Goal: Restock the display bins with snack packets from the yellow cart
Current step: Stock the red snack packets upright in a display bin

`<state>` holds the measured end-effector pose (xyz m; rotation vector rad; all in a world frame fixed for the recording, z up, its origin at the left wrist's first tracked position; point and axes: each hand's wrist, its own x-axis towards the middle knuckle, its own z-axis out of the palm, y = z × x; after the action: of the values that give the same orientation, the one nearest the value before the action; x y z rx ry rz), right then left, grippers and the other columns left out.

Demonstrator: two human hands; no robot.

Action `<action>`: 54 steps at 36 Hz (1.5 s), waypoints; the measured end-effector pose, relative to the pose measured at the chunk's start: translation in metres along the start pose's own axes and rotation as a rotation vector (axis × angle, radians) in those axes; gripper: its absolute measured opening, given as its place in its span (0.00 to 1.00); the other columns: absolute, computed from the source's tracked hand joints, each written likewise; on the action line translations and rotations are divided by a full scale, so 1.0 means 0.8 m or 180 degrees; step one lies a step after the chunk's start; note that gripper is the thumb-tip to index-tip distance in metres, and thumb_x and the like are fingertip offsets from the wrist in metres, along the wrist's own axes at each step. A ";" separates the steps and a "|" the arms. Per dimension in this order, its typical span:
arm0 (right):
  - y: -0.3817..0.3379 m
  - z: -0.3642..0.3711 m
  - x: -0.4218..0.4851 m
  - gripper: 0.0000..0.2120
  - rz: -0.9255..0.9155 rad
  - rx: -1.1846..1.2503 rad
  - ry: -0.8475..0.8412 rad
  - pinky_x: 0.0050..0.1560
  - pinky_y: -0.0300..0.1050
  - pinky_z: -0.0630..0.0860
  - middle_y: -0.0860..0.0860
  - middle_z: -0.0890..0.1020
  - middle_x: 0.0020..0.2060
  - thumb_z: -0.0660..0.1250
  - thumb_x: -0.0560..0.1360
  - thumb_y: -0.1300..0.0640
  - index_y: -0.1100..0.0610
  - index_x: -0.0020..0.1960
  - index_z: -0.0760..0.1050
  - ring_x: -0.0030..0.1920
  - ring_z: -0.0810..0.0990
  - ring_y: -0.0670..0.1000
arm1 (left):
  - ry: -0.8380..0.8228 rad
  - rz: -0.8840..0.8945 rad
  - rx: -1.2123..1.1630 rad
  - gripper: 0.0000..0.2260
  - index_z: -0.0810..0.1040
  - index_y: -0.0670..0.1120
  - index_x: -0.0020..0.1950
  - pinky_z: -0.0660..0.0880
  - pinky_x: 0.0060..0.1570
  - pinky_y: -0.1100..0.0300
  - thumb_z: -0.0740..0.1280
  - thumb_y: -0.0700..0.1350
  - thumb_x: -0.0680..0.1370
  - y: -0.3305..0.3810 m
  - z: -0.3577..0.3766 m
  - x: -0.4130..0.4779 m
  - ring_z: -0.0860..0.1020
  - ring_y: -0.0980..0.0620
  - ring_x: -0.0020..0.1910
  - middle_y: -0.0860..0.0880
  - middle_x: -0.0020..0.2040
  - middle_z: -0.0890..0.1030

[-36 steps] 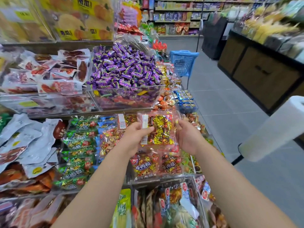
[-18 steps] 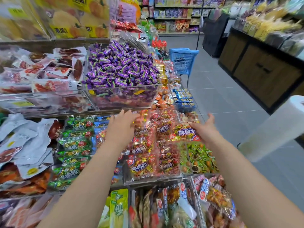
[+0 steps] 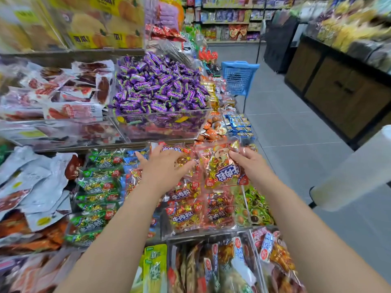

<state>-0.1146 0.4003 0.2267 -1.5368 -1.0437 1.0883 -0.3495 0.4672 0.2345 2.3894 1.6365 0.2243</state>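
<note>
A clear snack packet [image 3: 224,168] of red and gold sweets with a blue label lies tilted at the back of the red-packet bin [image 3: 211,231]. My right hand [image 3: 248,163] pinches its upper right corner between thumb and fingers. To its left, my left hand [image 3: 164,167] is spread flat with straight fingers, resting on the red packets [image 3: 186,195] stacked in the same bin. The yellow cart is out of view.
A heap of purple sweets [image 3: 156,89] fills the clear bin above. Green packets [image 3: 97,199] lie to the left, green-wrapped nuts [image 3: 254,206] to the right. A blue basket [image 3: 239,79] stands in the aisle. A white roll [image 3: 359,172] juts in at the right.
One second ago both hands held the packet up in front of the bins. It has since gone down into the red-packet bin; my left hand has spread over the stack and my right hand holds the packet's corner.
</note>
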 end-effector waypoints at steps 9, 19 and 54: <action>-0.035 -0.009 0.009 0.16 0.0120 0.0058 -0.0907 0.41 0.44 0.80 0.52 0.86 0.42 0.74 0.60 0.40 0.46 0.45 0.82 0.42 0.85 0.51 | -0.0799 -0.0086 -0.2835 0.22 0.78 0.59 0.59 0.76 0.56 0.52 0.74 0.61 0.67 0.049 -0.029 0.002 0.80 0.56 0.53 0.56 0.55 0.82; 0.013 -0.002 -0.007 0.41 0.0647 0.1984 -0.0335 0.35 0.43 0.79 0.48 0.84 0.41 0.80 0.56 0.49 0.57 0.63 0.67 0.37 0.83 0.47 | -0.0340 -0.0833 -0.3932 0.05 0.81 0.53 0.46 0.80 0.51 0.47 0.73 0.51 0.73 0.064 0.016 0.011 0.79 0.50 0.45 0.53 0.44 0.81; 0.057 0.044 0.093 0.38 -0.1190 -0.5400 -0.0474 0.69 0.54 0.57 0.56 0.62 0.67 0.65 0.72 0.56 0.52 0.75 0.47 0.67 0.61 0.58 | -0.0168 -0.0608 -0.0033 0.24 0.57 0.54 0.74 0.51 0.65 0.26 0.57 0.59 0.80 -0.025 0.036 0.041 0.41 0.42 0.78 0.48 0.79 0.51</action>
<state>-0.1258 0.4705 0.1653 -2.2394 -2.5172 -0.2322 -0.3480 0.5012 0.2014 2.1934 1.8193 0.1339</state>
